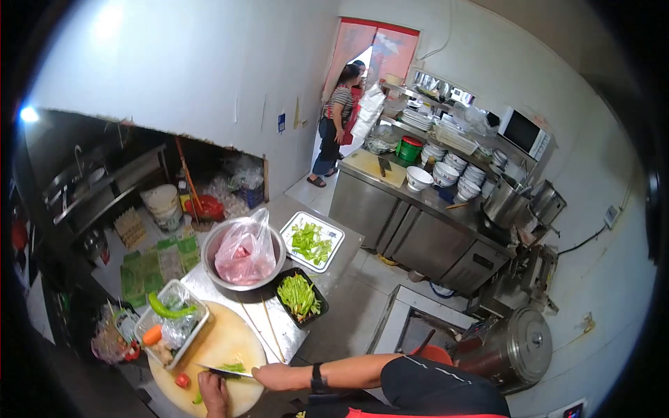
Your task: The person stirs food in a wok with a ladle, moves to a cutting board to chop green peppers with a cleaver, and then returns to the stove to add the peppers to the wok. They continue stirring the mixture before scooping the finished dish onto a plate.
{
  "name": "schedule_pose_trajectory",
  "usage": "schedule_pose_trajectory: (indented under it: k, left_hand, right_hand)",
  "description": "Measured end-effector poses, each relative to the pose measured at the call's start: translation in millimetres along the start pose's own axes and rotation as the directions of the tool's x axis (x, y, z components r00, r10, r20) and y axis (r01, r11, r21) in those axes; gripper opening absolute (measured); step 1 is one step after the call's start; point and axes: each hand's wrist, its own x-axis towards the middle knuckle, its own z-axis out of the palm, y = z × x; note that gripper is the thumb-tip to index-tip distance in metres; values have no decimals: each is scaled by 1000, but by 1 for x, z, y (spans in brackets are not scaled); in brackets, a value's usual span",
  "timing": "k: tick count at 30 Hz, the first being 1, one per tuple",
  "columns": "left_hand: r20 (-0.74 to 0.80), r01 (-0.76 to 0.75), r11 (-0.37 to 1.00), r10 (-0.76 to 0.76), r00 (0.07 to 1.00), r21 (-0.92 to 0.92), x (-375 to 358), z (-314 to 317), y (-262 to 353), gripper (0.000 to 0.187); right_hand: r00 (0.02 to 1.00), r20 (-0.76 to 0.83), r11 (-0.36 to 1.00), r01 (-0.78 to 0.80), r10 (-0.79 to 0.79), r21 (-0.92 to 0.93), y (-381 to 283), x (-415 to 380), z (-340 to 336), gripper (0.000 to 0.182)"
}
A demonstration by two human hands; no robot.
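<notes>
My right hand (273, 377) grips a kitchen knife (224, 373), its blade lying across the round cutting board (167, 380). Close to the blade, my left hand (213, 391) is curled down on the board, and what lies under its fingers is hidden. Cut green vegetable pieces (233, 366) sit on the far side of the knife. A small red piece (182, 380), perhaps tomato or pepper, lies left of my left hand. Beside that hand a green bit (198, 399) shows. A clear tray (198, 322) with a green pepper (171, 308) and a carrot (152, 335) overlaps the board's edge.
Beyond the board stand a steel bowl (208, 259) with bagged meat (244, 261), a white tray (286, 221) of cut greens and a black tray (322, 315) of green strips. Chopsticks (272, 329) lie nearby. A person (338, 115) stands by the doorway. A large pot (512, 348) is right.
</notes>
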Motion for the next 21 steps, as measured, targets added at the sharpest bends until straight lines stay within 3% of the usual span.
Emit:
schedule_pose_trajectory:
  k: [2,6,8,9,11,13,16,17,18,20,21]
  left_hand:
    - [85,-23,1000,22,996,9,-3,-6,-4,26]
    - [72,49,998,-51,996,30,-4,-11,7,21]
    - [60,63,997,-65,996,37,-7,-16,13,20]
    - [78,1,1000,-4,997,31,-4,-24,17,19]
    - [81,-74,997,72,994,23,5,-34,27,19]
    - [33,40,990,-45,998,136,1,-44,29,20]
    - [111,-4,990,-12,994,142,0,-36,38,21]
    - [53,-72,997,70,996,33,2,-35,48,20]
    - [54,-60,998,58,997,36,5,-28,44,20]
    - [-10,-85,989,87,996,121,-6,-7,19,38]
    - [103,43,994,-54,993,104,-15,-9,15,48]
  right_hand:
    - [995,94,997,-24,30,-70,-15,-6,-22,17]
    - [996,91,1000,10,-13,30,-32,-12,-55,18]
    - [998,57,998,23,-26,56,-15,1,-17,19]
    - [999,18,997,36,-38,73,-8,8,-2,20]
    - [998,-4,995,59,-59,84,1,5,-4,21]
    - [996,-2,991,90,-90,98,9,7,-2,21]
    - [999,27,999,31,-31,33,11,-8,-24,20]
    - [999,32,999,35,-36,31,12,-8,-25,20]
    - [999,26,1000,23,-22,-16,12,-10,-22,20]
    - [999,10,999,48,-48,-10,8,-20,-14,22]
    - [995,18,995,95,-95,24,21,-15,-1,23]
